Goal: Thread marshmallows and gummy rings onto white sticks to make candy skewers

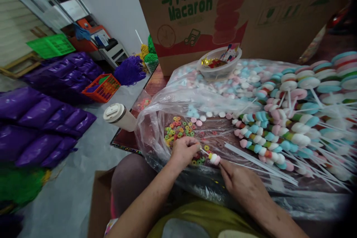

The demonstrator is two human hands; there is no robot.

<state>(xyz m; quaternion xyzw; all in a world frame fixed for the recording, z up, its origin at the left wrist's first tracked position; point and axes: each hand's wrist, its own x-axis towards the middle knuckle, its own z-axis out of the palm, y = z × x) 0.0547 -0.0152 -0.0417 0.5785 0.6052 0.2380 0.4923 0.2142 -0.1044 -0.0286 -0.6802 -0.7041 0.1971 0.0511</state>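
A thin white stick (204,151) carries a yellow ring and a few white and pink marshmallows (214,158). My right hand (240,178) pinches this skewer just behind the marshmallows. At the tip of the stick, my left hand (182,152) has thumb and fingers pressed together; what sits between them is too small to name. Colourful cereal rings (178,128) lie on the clear plastic sheet beyond my left hand. Finished-looking marshmallow skewers (279,137) are piled at the right, with loose white sticks (262,163) beside them.
Behind the loose marshmallows (192,78) stands a large cardboard box (195,26), with a clear tub (219,68) of wrappers before it. A lidded cup (120,117) is at the table's left edge. Purple bags (41,119) and an orange basket (102,88) are on the floor at left.
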